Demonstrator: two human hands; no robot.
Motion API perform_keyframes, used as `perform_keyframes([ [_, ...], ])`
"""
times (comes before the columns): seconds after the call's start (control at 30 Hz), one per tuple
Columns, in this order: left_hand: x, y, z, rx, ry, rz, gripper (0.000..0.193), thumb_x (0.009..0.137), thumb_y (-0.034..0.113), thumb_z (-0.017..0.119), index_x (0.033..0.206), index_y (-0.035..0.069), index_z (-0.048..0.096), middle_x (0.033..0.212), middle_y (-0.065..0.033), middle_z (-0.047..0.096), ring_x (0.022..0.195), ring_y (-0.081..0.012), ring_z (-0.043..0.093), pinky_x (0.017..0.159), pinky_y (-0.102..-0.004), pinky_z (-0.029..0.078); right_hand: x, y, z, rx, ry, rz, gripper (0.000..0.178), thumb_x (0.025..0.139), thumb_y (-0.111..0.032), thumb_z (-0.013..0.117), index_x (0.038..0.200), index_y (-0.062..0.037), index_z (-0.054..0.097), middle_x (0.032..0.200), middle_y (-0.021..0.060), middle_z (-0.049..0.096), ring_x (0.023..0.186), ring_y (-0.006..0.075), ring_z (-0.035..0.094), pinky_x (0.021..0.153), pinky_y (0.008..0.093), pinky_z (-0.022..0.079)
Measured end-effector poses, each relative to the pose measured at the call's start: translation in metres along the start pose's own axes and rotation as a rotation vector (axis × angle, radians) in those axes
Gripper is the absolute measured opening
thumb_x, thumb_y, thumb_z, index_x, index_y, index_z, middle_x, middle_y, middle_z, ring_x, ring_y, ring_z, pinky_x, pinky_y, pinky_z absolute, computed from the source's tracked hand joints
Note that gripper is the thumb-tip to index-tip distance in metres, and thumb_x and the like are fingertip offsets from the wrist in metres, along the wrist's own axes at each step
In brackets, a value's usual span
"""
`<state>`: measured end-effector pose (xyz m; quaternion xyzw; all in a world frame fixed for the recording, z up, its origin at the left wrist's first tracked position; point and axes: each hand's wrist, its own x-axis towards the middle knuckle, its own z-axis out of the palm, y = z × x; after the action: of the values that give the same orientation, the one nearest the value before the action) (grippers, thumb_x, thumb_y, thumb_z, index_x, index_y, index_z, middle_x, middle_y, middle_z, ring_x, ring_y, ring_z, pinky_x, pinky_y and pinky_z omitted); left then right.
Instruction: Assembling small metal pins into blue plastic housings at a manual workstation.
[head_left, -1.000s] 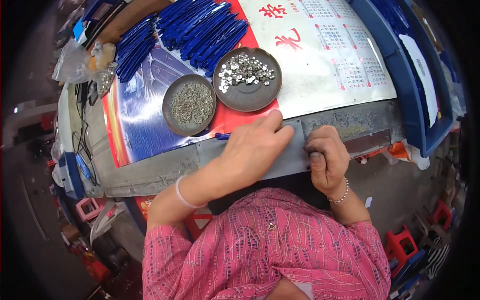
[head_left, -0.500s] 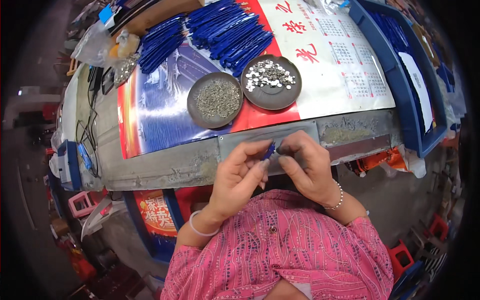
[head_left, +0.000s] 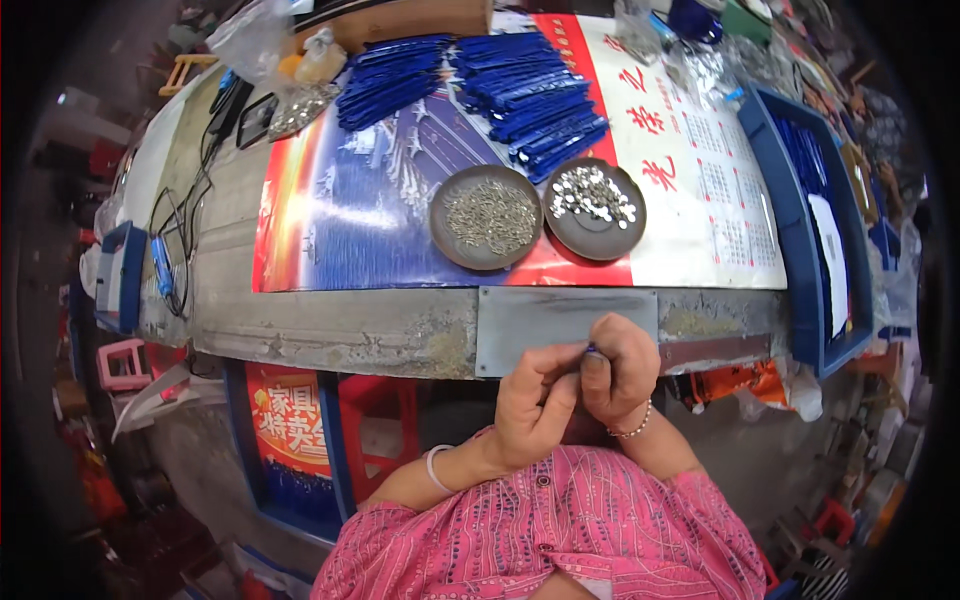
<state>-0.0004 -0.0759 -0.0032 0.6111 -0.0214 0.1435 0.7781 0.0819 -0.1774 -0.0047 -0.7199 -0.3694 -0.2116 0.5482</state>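
Observation:
My left hand (head_left: 540,405) and my right hand (head_left: 622,368) meet just in front of the bench edge, both closed. Between their fingertips shows a bit of a small dark blue piece (head_left: 592,348); the fingers cover most of it, and its kind cannot be made out. Beyond them are two dark round dishes on the bench. The left dish (head_left: 474,261) holds many small metal pins or screws (head_left: 490,215). In the right dish (head_left: 598,245) lie shiny silver discs (head_left: 592,195).
Bundles of slim blue pieces (head_left: 535,100) lie behind the dishes on a calendar poster (head_left: 330,235). A metal plate (head_left: 510,325) is at the bench's front edge. Blue bins stand at the right (head_left: 815,285) and below the bench (head_left: 245,425). A cable (head_left: 180,230) lies left.
The view has shifted, so the bench sits differently in it. My hands have come together, with the right fingers now closed over the blue piece that showed more openly before.

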Motion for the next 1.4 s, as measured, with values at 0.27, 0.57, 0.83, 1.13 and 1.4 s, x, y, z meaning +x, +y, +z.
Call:
perform_keyframes([
  [0.27, -0.006, -0.01, 0.004, -0.159, 0.0, -0.044, 0.027, 0.093, -0.001, 0.044, 0.12, -0.003, 0.043, 0.097, -0.0056, 0.058, 0.081, -0.0053, 0.052, 0.071, -0.0187, 0.044, -0.011, -0.014, -0.001, 0.431, 0.057, 0.584, 0.017, 0.088, -0.013, 0.056, 0.08, -0.001, 0.048, 0.064, 0.0053, 0.048, 0.058, 0.014, 0.047, 0.051, 0.0272, 0.038],
  [0.57, -0.01, -0.009, 0.005, -0.2, 0.031, -0.094, 0.025, 0.094, -0.001, 0.043, 0.119, -0.003, 0.043, 0.102, -0.0068, 0.057, 0.092, -0.0076, 0.054, 0.08, -0.0206, 0.044, -0.012, -0.004, 0.002, 0.238, 0.01, 0.041, 0.021, 0.085, 0.007, 0.049, 0.101, -0.0027, 0.038, 0.079, 0.011, 0.049, 0.066, 0.0201, 0.046, 0.066, 0.0364, 0.044],
  [0.83, -0.017, -0.008, 0.006, -0.247, 0.013, -0.134, 0.023, 0.093, -0.002, 0.045, 0.116, -0.002, 0.043, 0.101, -0.0082, 0.059, 0.091, -0.0084, 0.055, 0.079, -0.0209, 0.045, -0.011, -0.026, -0.005, 0.683, 0.183, 0.896, 0.008, 0.091, -0.006, 0.05, 0.097, -0.001, 0.049, 0.07, 0.0019, 0.051, 0.056, 0.0072, 0.045, 0.051, 0.0222, 0.04],
  [1.13, -0.015, -0.006, 0.006, -0.109, 0.036, -0.007, 0.025, 0.093, -0.003, 0.044, 0.118, -0.004, 0.042, 0.1, -0.0101, 0.059, 0.087, -0.0094, 0.057, 0.076, -0.022, 0.047, -0.021, -0.009, -0.003, 0.059, 0.003, 0.06, 0.009, 0.079, -0.005, 0.06, 0.076, -0.0013, 0.052, 0.06, 0.0091, 0.049, 0.046, 0.027, 0.046, 0.043, 0.0347, 0.037],
  [1.4, -0.021, -0.009, 0.007, -0.166, 0.075, 0.01, 0.025, 0.093, -0.003, 0.043, 0.118, -0.003, 0.04, 0.096, -0.0073, 0.056, 0.079, -0.0062, 0.053, 0.07, -0.0197, 0.045, -0.016, -0.035, -0.014, 0.35, -0.08, 0.636, 0.011, 0.084, -0.008, 0.06, 0.083, -0.0003, 0.053, 0.065, 0.0083, 0.054, 0.05, 0.0231, 0.051, 0.048, 0.0312, 0.042],
])
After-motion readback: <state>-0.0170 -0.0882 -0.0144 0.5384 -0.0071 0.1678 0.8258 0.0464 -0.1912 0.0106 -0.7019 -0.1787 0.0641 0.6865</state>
